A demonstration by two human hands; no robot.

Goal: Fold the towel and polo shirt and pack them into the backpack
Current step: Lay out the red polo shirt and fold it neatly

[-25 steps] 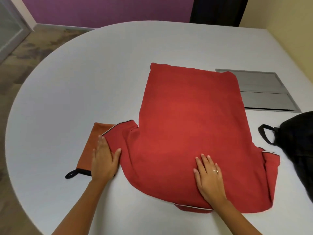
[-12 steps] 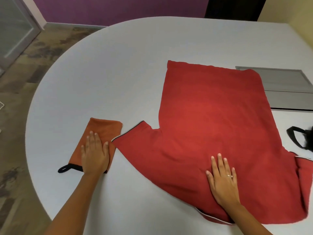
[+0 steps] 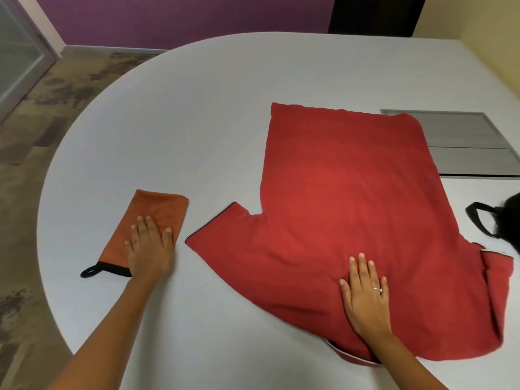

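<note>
Polo shirt: spread on desk, pinned by flat right hand. Folded towel, left of shirt: pressed by flat left hand. Risk: fabric bunched if dragged.

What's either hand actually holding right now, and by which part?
Nothing is held. The left hand lies flat on the near end of the folded towel; the right hand lies flat on the polo shirt near its collar.
</note>
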